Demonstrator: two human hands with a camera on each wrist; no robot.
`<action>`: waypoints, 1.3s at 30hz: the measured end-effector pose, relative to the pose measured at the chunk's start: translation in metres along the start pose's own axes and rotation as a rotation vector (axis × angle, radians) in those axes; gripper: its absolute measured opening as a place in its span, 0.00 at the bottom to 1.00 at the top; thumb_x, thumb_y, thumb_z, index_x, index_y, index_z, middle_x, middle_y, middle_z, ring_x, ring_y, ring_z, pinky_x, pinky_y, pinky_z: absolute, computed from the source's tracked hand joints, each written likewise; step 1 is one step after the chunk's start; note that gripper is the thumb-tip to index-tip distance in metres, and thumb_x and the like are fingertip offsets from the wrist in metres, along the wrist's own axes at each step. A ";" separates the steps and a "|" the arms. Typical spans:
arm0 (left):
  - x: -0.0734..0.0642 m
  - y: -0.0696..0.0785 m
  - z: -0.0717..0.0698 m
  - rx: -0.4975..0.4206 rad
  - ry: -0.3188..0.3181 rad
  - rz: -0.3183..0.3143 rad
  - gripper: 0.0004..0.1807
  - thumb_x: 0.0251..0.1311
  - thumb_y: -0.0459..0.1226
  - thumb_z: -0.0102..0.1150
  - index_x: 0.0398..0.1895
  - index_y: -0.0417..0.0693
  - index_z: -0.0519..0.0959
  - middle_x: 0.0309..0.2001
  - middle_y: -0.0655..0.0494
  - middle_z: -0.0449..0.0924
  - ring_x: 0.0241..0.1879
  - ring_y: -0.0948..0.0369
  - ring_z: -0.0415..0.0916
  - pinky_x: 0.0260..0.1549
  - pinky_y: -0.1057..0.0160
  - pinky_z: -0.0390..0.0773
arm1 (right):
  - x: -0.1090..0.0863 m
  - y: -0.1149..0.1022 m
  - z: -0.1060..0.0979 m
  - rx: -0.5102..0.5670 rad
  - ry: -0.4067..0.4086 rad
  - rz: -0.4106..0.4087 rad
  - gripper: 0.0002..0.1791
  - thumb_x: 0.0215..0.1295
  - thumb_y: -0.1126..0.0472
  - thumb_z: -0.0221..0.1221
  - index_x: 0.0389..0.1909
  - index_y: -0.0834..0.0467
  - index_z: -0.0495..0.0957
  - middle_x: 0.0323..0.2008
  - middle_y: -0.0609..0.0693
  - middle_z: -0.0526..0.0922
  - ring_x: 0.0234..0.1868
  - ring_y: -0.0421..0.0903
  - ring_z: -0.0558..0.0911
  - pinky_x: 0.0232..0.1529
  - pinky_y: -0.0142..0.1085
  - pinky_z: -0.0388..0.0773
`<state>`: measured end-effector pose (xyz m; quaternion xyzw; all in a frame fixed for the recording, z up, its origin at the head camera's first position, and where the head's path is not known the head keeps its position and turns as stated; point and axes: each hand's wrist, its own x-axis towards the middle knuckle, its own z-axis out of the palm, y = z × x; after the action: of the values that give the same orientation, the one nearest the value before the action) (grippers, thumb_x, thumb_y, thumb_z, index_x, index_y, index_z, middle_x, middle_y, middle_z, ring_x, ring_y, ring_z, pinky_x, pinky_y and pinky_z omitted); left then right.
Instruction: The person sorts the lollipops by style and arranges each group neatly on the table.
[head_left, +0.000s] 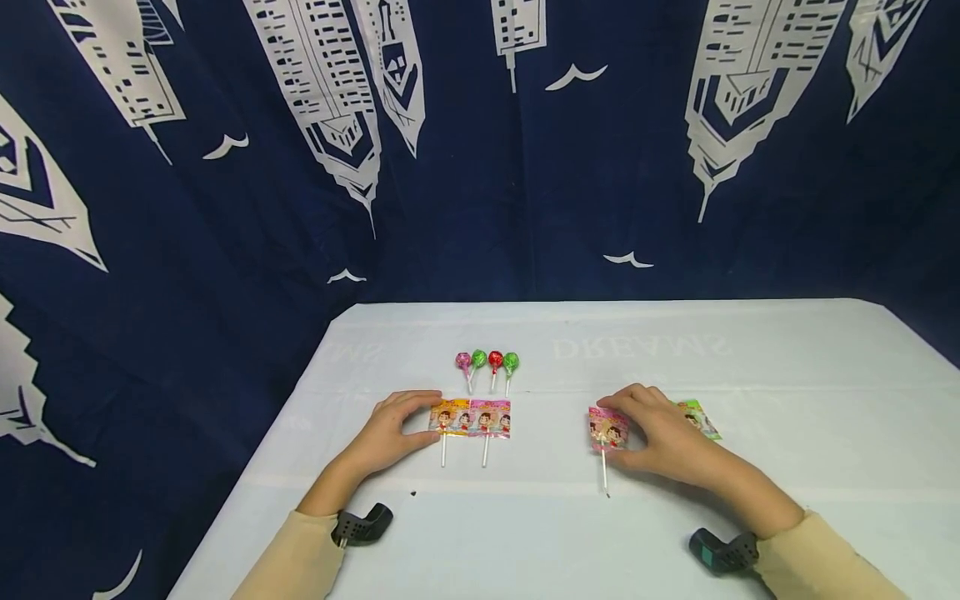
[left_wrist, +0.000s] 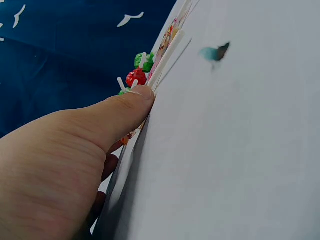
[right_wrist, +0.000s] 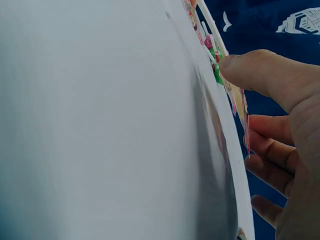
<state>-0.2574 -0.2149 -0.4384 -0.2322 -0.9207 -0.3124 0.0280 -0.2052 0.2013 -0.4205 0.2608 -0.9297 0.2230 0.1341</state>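
My left hand (head_left: 390,429) grips the outer edge of an orange-wrapped lollipop (head_left: 448,417), thumb below and fingers at the top. In the left wrist view its thumb (left_wrist: 130,107) presses beside the white stick. A pink-wrapped lollipop (head_left: 492,418) lies side by side with the orange one, sticks toward me. Further right, my right hand (head_left: 663,437) holds another pink-wrapped lollipop (head_left: 608,427) between thumb and fingers, its stick pointing down toward me. In the right wrist view the curled fingers (right_wrist: 272,150) show behind that wrapper.
Behind the flat lollipops is a row of round ones: pink (head_left: 463,360), green (head_left: 479,358), red (head_left: 496,359) and another green (head_left: 512,361). A green-wrapped candy (head_left: 699,418) lies beyond my right hand, partly hidden. The white-covered table (head_left: 525,533) meets a dark blue curtain (head_left: 480,225).
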 end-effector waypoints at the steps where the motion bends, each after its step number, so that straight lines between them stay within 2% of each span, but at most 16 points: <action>1: 0.000 0.000 0.000 -0.001 -0.002 -0.003 0.29 0.57 0.44 0.71 0.63 0.55 0.78 0.68 0.60 0.74 0.71 0.52 0.65 0.69 0.42 0.57 | 0.001 0.000 0.000 -0.002 0.001 -0.004 0.33 0.47 0.51 0.75 0.57 0.53 0.79 0.50 0.45 0.79 0.53 0.48 0.75 0.52 0.51 0.73; 10: 0.000 -0.001 0.002 -0.004 -0.008 0.000 0.29 0.57 0.44 0.71 0.64 0.55 0.77 0.68 0.60 0.74 0.71 0.53 0.64 0.69 0.42 0.57 | 0.015 -0.008 -0.001 0.018 -0.023 -0.014 0.33 0.50 0.50 0.75 0.57 0.55 0.79 0.51 0.46 0.79 0.53 0.48 0.75 0.54 0.51 0.73; 19: 0.000 -0.002 0.001 0.005 -0.010 -0.009 0.29 0.57 0.44 0.71 0.64 0.55 0.77 0.68 0.60 0.74 0.71 0.53 0.65 0.69 0.43 0.57 | 0.029 -0.017 0.009 0.067 -0.063 -0.022 0.32 0.49 0.53 0.74 0.57 0.56 0.79 0.50 0.47 0.79 0.53 0.49 0.74 0.55 0.51 0.71; 30: -0.001 -0.003 0.000 0.004 -0.004 0.000 0.29 0.57 0.45 0.71 0.64 0.55 0.77 0.68 0.59 0.74 0.71 0.53 0.64 0.69 0.42 0.56 | 0.041 -0.020 0.023 0.120 -0.162 -0.006 0.32 0.53 0.49 0.73 0.58 0.56 0.79 0.51 0.47 0.79 0.53 0.47 0.74 0.56 0.51 0.71; 39: 0.001 0.000 0.000 0.008 -0.006 -0.011 0.29 0.57 0.45 0.71 0.64 0.55 0.77 0.68 0.60 0.74 0.71 0.53 0.64 0.69 0.43 0.56 | 0.041 -0.020 0.015 0.057 -0.255 -0.003 0.43 0.49 0.41 0.74 0.63 0.58 0.75 0.54 0.49 0.77 0.55 0.50 0.73 0.57 0.53 0.70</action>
<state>-0.2582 -0.2151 -0.4384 -0.2278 -0.9233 -0.3083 0.0245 -0.2305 0.1616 -0.4115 0.2922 -0.9320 0.2143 0.0075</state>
